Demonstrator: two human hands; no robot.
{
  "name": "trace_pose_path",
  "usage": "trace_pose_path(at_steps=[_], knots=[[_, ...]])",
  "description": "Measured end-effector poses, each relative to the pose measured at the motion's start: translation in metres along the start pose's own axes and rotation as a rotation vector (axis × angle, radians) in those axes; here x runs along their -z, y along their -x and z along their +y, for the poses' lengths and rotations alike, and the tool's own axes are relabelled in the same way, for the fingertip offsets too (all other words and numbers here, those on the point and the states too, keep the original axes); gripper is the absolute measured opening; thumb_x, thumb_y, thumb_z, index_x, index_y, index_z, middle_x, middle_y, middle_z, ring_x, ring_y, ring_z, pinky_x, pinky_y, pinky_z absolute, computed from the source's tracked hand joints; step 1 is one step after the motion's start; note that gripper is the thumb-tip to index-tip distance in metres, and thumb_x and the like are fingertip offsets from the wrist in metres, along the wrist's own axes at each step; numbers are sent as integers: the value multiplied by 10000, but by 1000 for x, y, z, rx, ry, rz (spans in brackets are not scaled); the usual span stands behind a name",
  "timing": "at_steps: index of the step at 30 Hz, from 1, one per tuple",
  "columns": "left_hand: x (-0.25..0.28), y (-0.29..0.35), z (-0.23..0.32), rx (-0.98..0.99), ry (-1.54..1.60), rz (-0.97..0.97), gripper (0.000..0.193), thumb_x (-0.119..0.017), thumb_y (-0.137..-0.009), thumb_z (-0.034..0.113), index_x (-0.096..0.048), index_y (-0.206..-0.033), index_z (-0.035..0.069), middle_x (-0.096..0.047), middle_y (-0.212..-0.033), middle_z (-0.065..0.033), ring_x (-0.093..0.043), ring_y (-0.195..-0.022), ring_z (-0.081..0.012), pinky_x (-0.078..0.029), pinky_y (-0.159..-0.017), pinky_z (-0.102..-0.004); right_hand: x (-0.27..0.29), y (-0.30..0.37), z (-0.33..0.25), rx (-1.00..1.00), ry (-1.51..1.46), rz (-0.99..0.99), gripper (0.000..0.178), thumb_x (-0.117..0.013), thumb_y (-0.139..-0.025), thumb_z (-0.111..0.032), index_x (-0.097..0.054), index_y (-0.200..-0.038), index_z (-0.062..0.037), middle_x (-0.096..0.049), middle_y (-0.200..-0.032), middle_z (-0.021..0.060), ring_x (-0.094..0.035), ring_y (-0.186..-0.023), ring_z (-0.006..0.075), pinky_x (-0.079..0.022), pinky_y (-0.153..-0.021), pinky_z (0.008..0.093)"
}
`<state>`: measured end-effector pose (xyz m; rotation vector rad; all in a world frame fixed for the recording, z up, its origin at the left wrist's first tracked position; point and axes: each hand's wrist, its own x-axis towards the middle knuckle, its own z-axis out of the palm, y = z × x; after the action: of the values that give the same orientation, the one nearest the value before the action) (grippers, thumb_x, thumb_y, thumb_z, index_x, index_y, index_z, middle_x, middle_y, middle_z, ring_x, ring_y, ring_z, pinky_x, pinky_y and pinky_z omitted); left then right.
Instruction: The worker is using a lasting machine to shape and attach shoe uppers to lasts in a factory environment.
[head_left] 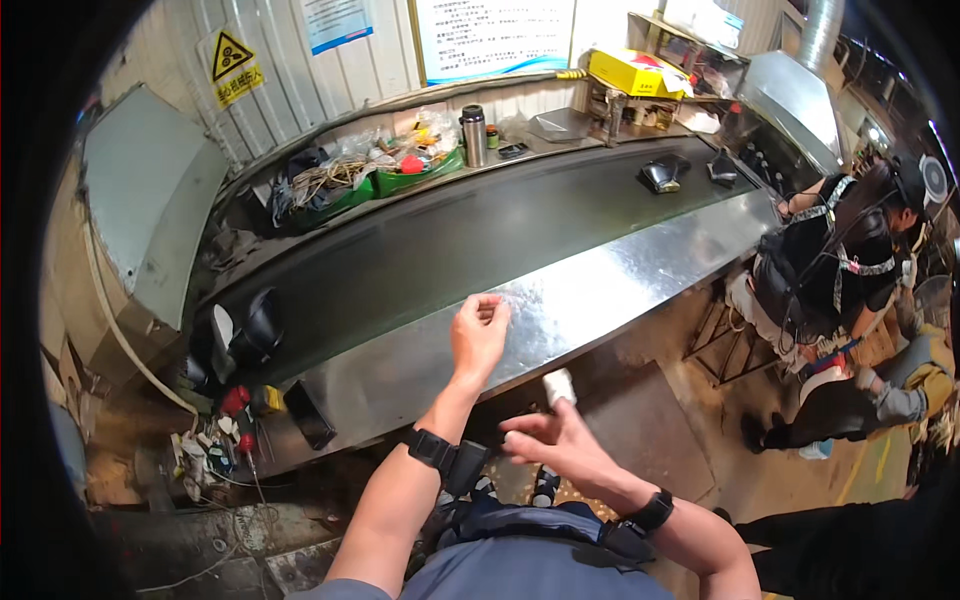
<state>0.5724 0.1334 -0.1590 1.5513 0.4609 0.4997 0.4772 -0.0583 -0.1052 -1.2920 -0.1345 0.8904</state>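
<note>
The left hand [480, 340] is hovering over the shiny metal table [610, 290], its fingers curling narrowly toward the thumb; from where I'm standing, I cannot tell whether it is pinching anything. The right hand [578, 450] is hanging lower, just off the near edge, its fingers spreading wide and gripping nothing I can make out. A white cover [560, 386] is sitting over 1 of its fingertips, probably for protection.

Beyond the metal, a dark belt [430, 260] is stretching lengthwise. Glossy black pieces [262, 325] are resting at its left end, while 2 more dark pieces [660, 175] are sitting toward its right end, perhaps for the worker [830, 250] over there. A phone [309, 415] and a red-handled tool [237, 402] are lying at the table's left end, presumably to be handy without crowding the hands. Green trays [420, 178] are holding clutter along the far ledge, likely keeping it off the belt; a steel flask [474, 138] is standing upright beside them.
</note>
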Motion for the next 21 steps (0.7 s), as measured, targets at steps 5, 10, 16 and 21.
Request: trace_pose_path(at_steps=[5, 10, 16, 21], knots=[[4, -3, 16, -450, -448, 112, 117, -675, -903, 157, -681, -952, 51, -736, -877, -115, -723, -795, -271, -553, -709, -386, -40, -13, 9, -282, -284, -168, 1251, -893, -791, -245, 58, -1550, 47, -572, -1128, 87, -625, -921, 125, -574, -753, 289], [11, 3, 18, -646, -650, 119, 72, -680, -873, 120, -687, -916, 63, -718, -869, -121, -692, -816, -342, -552, -738, -426, -52, -24, 29, -243, -258, -60, 1077, -886, -794, -179, -126, -1528, 30, -594, -1006, 41, -597, -788, 90, -541, -643, 277], [28, 0, 9, -764, -815, 103, 47, -678, -857, 107, -666, -883, 70, -703, -843, -120, -679, -827, -337, -538, -798, -434, -63, -23, 20, -191, -274, -1, 725, -840, -827, -99, -352, -1358, -20, -658, -991, 54, -672, -798, 123, -558, -643, 298], [34, 5, -3, -822, -925, -16, 54, -673, -867, 110, -645, -859, 64, -696, -830, -126, -678, -822, -331, -531, -829, -442, -60, -27, 2, -204, -283, 50, 680, -798, -852, -27, -387, -1394, -30, -667, -1027, 59, -699, -880, 156, -618, -756, 392]])
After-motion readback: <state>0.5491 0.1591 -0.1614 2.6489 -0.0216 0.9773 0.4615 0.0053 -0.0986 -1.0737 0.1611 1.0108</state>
